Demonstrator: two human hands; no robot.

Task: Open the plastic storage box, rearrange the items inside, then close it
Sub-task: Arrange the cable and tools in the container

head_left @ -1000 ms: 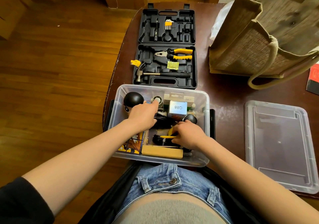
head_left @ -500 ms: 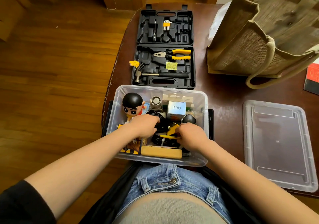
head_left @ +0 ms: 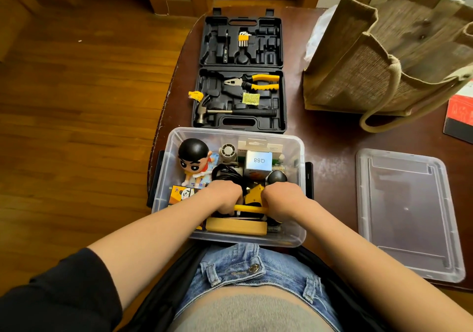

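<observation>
Left hand (head_left: 225,196) now nearer, both grips round yellow bar (head_left: 249,208), right hand (head_left: 282,198) beside black ball (head_left: 277,177).

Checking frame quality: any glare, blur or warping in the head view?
Head view: sharp overall; soft glare on the clear lid and dark table; wide-angle bending at the edges, seen on the bag; both hands crisp.

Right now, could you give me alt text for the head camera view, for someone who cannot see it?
Both hands, left and right, grip a yellow bar inside an open clear storage box of toys and gadgets. Its lid lies to the right, and an open black tool case sits behind it.
</observation>
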